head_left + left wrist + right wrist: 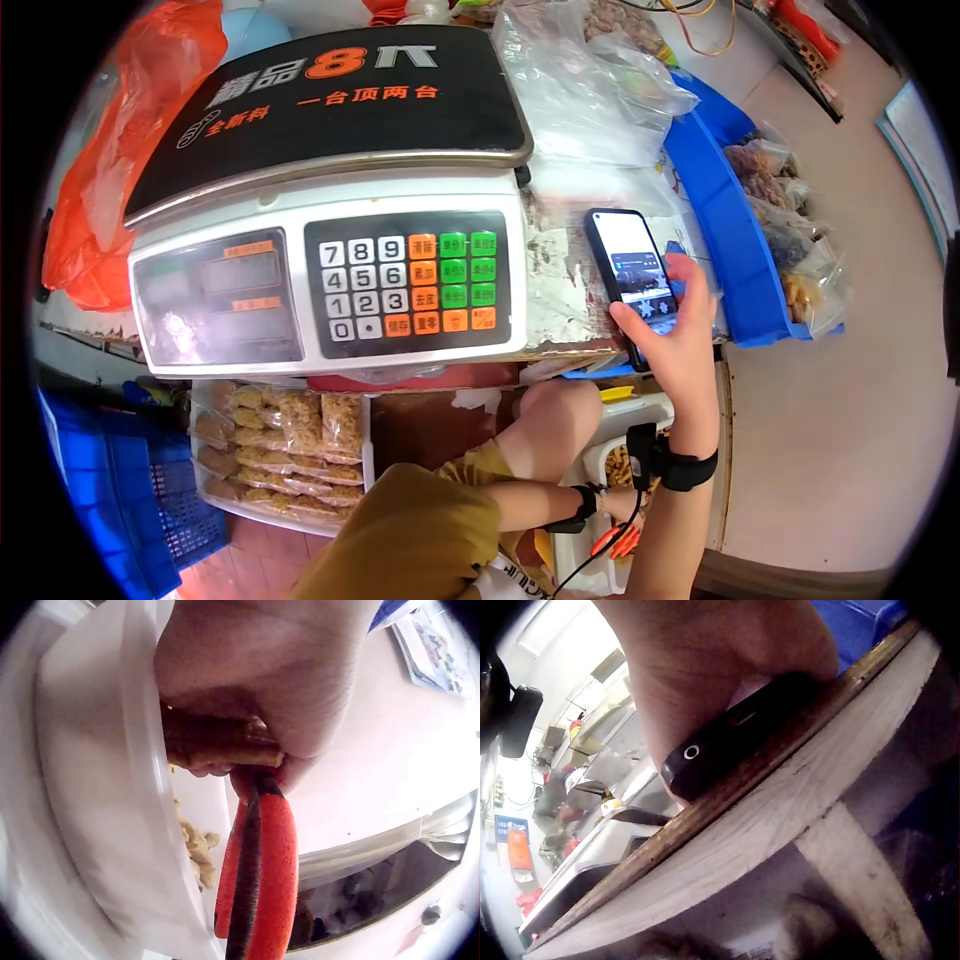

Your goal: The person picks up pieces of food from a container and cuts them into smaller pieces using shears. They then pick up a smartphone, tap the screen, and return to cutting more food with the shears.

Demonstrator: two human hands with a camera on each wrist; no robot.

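Holds phone [640, 285] in R hand [680, 340], just right of scale [325, 155]: thumb on near-scale edge, fingers at far edge, screen facing up & lit. Lies nr front edge of surface [570, 295], long side angled slightly away from scale. In R wrist view, shows as dark phone end w/ round hole, low against wooden edge, palm above.

Grips red-handled tool [259, 877] in L hand [262, 675], lower than scale & in front of its right end, fingers curled, handles sticking out past fingertips. Can't tell type of tool; working end hidden. Also at L fingers: brown piece [225, 742], too dark to name. Reaches w/ same hand into white tub [595, 460], right & in front of scale, w/ tan pieces [620, 465] inside.

Right of scale, beyond phone: blue tray [715, 240] w/ bagged goods [775, 200]. Behind scale's right side: clear plastic bags [590, 100]. Left of scale: red plastic bag [130, 150]. Below scale, front-left: white tray [370, 440] w/ packs of yellowish food [290, 440], plus blue crates [120, 490] farther left. Front of scale, approx. center-right: bent knee [560, 415] & brownish-yellow shorts [420, 520].
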